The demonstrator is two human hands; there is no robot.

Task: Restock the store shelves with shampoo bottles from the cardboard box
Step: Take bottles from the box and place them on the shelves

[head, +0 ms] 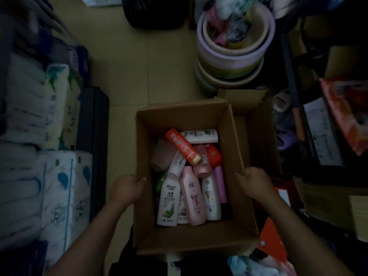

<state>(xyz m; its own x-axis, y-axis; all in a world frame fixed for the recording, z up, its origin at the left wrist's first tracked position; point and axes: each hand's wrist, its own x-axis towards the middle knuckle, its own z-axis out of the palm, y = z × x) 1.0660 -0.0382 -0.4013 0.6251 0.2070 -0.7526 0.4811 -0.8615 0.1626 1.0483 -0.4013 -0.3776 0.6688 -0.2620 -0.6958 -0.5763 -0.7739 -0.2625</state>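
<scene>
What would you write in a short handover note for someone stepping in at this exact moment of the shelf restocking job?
Left hand grips the left wall of the cardboard box; right hand grips the right wall.
The box is open, between both hands, above the tiled floor.
The shampoo bottles all lie loose inside the box, piled on one another; neither hand holds one.
Done: box opened and in hand.
Left: no shelf for them is recognisable in this view; take bottles out and shelve them.
Nearby: stacked basins ahead, tissue packs on the left.
</scene>
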